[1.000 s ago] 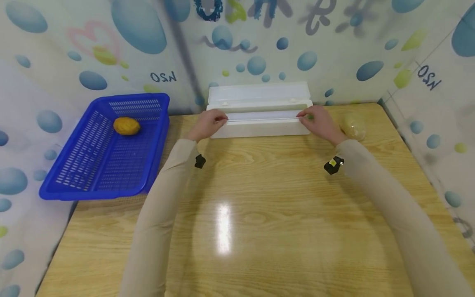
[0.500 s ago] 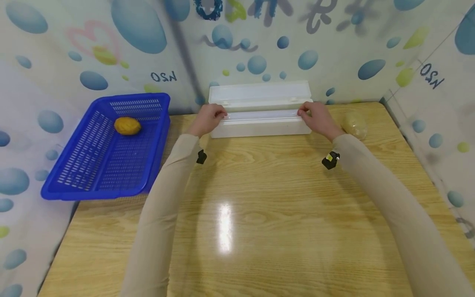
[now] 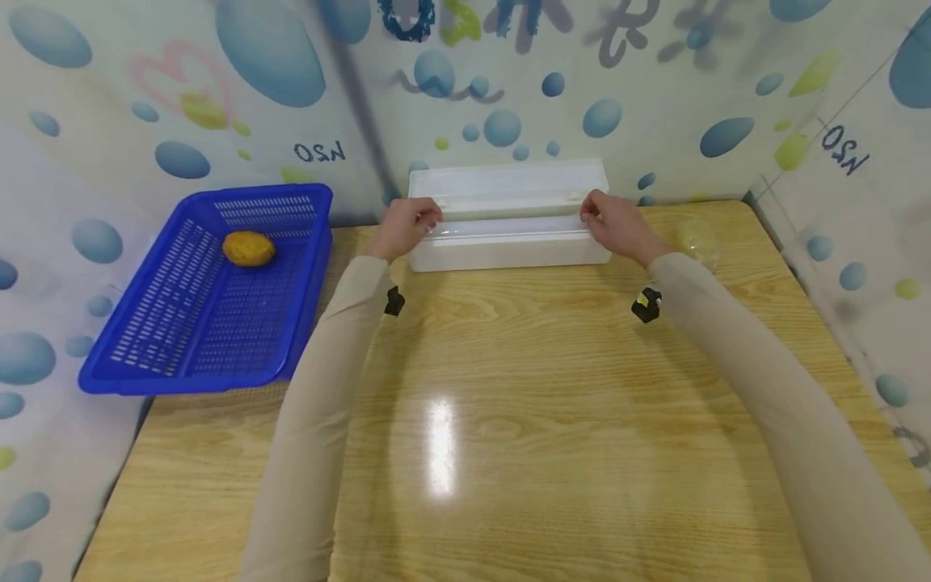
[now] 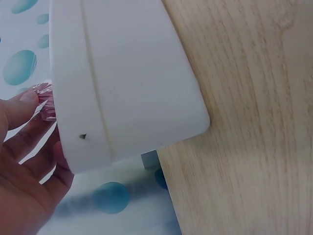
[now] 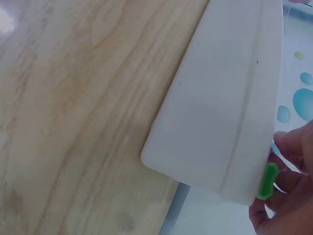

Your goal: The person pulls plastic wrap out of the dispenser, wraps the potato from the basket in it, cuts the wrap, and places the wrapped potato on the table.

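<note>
A long white cling film dispenser lies at the back of the table, its lid tipped back against the wall. Clear cling film stretches across its opening. At the left end, my left hand pinches the film; in the left wrist view the bunched film shows between thumb and fingers. My right hand pinches the film's other end between thumb and fingertips. A small green piece sits at the dispenser's edge by the right fingers in the right wrist view.
On the left stands a blue plastic basket holding a yellow oval fruit. A round, pale, film-wrapped thing sits right of the dispenser, near my right forearm. The patterned wall rises right behind the wooden table.
Both hands have lifted slightly up and back from the dispenser's front edge, raising the film's edge with them. Dispenser, basket and fruit have stayed in place.
</note>
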### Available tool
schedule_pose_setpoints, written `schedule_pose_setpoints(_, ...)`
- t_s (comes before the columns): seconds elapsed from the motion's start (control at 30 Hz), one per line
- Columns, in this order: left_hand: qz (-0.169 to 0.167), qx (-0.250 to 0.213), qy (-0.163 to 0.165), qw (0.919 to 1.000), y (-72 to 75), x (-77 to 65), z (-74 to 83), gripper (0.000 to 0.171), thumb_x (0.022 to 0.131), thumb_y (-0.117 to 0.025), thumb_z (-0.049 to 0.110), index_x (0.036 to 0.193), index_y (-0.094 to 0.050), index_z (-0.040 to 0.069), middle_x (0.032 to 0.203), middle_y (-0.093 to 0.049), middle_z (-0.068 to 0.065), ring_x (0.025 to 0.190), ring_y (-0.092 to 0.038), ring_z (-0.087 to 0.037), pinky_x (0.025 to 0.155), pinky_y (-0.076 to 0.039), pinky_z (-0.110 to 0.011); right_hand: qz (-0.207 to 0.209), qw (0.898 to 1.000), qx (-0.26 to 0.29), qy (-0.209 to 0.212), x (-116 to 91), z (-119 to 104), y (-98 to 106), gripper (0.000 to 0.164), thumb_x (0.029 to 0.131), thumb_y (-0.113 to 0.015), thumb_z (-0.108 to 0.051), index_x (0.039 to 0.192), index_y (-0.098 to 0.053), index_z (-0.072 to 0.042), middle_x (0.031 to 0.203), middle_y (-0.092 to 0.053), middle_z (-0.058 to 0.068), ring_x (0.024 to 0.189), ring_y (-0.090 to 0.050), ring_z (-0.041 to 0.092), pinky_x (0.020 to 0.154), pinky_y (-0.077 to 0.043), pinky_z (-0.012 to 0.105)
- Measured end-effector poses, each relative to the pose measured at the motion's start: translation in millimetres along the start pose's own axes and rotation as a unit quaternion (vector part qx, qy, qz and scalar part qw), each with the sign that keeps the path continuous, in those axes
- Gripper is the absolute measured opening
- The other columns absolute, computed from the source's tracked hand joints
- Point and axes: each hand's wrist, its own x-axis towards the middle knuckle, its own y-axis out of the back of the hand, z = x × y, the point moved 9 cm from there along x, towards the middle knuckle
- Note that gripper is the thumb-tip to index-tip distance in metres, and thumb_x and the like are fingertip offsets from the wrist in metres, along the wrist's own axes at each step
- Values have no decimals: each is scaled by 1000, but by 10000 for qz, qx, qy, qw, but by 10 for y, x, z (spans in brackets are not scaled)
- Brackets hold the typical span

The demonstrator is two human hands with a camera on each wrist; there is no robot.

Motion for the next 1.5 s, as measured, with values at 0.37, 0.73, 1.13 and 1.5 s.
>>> schedule_pose_setpoints(0.37, 33, 162, 204, 9997, 107, 68, -5, 22, 101, -46, 2, 105, -67, -2, 96, -67, -17, 86, -61, -27, 76, -48, -40, 189, 9998, 85, -46, 130, -9, 147, 18, 102, -44, -9, 107, -55, 5, 95, -67, 21, 86, -63, 32, 69, -45, 36)
schedule_pose_setpoints(0.73, 186, -190, 312, 9992, 285, 158, 90, 23, 103, -41, 3, 106, -62, -4, 96, -62, -20, 81, -63, -29, 69, -55, -38, 434, 9990, 15, -76, 183, -60, 407, 26, 103, -47, -13, 112, -60, 7, 101, -67, 22, 93, -64, 33, 81, -48, 44)
schedule_pose_setpoints(1.13, 943, -207, 317, 9948, 607, 217, 271, 23, 102, -41, 0, 101, -64, -3, 86, -61, -19, 73, -60, -24, 65, -52, -29, 1046, 9943, -64, -214, 202, -232, 747, 25, 102, -47, -16, 113, -59, 4, 100, -69, 18, 92, -64, 29, 82, -45, 40)
schedule_pose_setpoints(1.5, 1609, 160, 49, 9868, 918, 250, 446, 24, 101, -41, 0, 102, -65, -4, 89, -63, -17, 72, -57, -21, 66, -45, -26, 1431, 9891, -184, -283, 256, -436, 1036, 27, 103, -43, -16, 115, -58, 3, 104, -69, 17, 94, -64, 29, 83, -46, 43)
